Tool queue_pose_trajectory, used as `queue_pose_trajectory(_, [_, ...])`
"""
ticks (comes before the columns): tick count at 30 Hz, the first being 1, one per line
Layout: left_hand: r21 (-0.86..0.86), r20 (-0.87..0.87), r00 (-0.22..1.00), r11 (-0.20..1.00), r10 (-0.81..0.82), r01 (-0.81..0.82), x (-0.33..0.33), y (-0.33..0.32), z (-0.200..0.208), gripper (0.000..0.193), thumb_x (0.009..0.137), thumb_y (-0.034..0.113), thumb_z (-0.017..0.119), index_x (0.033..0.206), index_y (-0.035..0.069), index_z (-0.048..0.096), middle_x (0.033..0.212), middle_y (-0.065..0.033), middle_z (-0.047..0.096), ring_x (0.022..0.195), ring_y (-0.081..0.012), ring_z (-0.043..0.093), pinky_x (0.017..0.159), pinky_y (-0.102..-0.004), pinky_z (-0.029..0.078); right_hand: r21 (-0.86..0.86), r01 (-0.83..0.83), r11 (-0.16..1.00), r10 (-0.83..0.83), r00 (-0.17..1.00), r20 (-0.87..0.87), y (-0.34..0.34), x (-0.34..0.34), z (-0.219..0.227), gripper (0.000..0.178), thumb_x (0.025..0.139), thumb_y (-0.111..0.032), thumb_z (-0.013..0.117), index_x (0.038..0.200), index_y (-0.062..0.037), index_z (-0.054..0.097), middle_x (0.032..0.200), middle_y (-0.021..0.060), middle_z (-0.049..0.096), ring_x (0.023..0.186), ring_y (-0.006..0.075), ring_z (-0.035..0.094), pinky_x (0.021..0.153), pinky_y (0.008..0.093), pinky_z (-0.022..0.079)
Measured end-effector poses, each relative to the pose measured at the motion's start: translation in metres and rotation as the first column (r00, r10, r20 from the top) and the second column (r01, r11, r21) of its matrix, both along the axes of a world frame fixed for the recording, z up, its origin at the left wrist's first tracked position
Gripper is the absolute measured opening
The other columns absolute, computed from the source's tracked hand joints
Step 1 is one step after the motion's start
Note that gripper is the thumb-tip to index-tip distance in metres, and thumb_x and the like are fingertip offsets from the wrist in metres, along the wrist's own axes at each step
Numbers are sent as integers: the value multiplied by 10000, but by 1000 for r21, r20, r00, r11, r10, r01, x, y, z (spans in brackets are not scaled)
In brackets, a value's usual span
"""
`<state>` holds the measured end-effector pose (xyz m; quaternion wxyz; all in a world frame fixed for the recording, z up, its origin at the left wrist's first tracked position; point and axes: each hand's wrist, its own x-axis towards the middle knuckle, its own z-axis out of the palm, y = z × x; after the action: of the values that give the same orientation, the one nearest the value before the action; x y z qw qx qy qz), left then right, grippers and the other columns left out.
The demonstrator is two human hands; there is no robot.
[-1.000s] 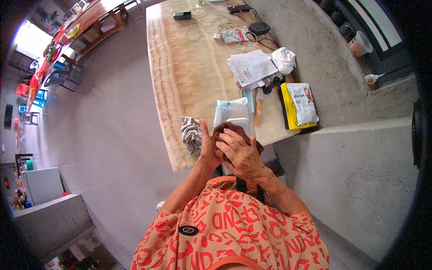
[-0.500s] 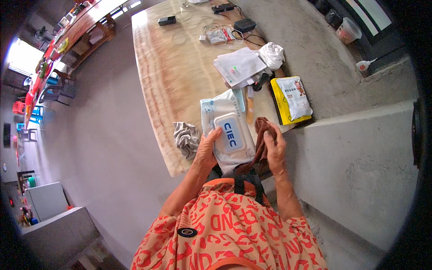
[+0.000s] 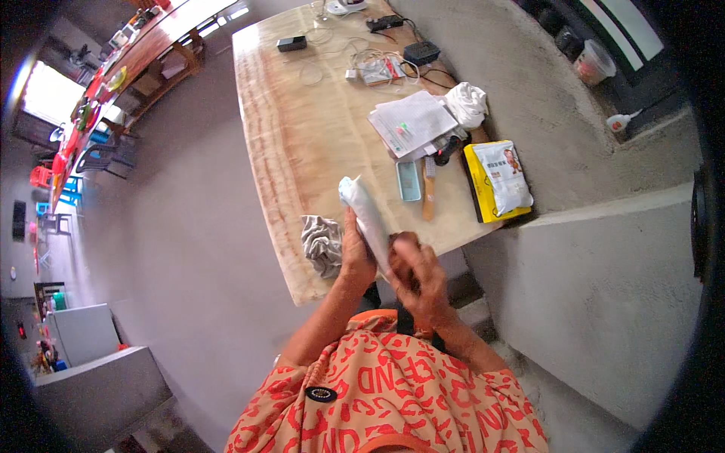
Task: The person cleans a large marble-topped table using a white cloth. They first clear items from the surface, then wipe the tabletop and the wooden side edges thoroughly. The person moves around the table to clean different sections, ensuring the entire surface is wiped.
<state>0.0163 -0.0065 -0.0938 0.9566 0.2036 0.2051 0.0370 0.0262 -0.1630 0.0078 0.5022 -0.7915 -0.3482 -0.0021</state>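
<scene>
Pale, streaked stone tops the table (image 3: 279, 113), with a rough grey wall (image 3: 604, 287) to the right. Near its close edge we grasp the white packet (image 3: 365, 215) in our left hand (image 3: 358, 253), turned edge-on and tilted, thumb along its side. Our right hand (image 3: 424, 283), blurred, curls around a brown cloth (image 3: 395, 242) at the packet's right side; we cannot tell how hard it presses. Just left lies a crumpled grey cloth (image 3: 322, 245); beyond are a blue case (image 3: 408, 181), papers (image 3: 415, 124) and a yellow box (image 3: 481, 192). We judge the packet fairly light, soft and pliant, its film perhaps slippery, so a broad hold around the middle suits it better than pinching an end. The brown cloth should fold easily, safe to bunch anywhere.
</scene>
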Motion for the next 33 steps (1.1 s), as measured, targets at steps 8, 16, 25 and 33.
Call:
queue_pose_trajectory(8, [-345,382,915,898,-132,273,-1,-8,45,420,951,316,481,1245,20,428,972,-137,567,873,-236,572,731,-351,505,-64,-285,956,292,914,282,35,0,20,472,725,-144,722,1182,-94,614,1242,109,528,1163,316,476,996,440,373])
queue_pose_trajectory(16, [56,114,993,998,-26,19,-7,-46,18,391,1000,327,410,1310,89,436,1130,-59,549,1019,-188,540,893,-291,459,-64,-38,997,52,970,239,59,32,18,519,804,-198,667,1276,-65,495,1287,166,503,1210,347,464,977,458,326])
queue_pose_trajectory(25, [-219,523,848,975,89,33,-14,-35,18,431,1008,333,383,1386,128,358,1338,-72,431,1217,-200,432,1051,-332,354,-167,14,986,11,988,152,60,25,-5,508,883,-268,580,1332,-68,452,1349,177,478,1283,298,426,1003,487,252])
queue_pose_trajectory(33, [-434,480,876,881,49,188,-17,-9,12,560,933,461,434,1364,105,413,1216,-169,466,996,-287,474,829,-443,453,-90,-350,933,360,918,168,46,-10,5,460,822,-153,653,1253,-56,525,1359,184,473,1295,350,426,1071,510,248])
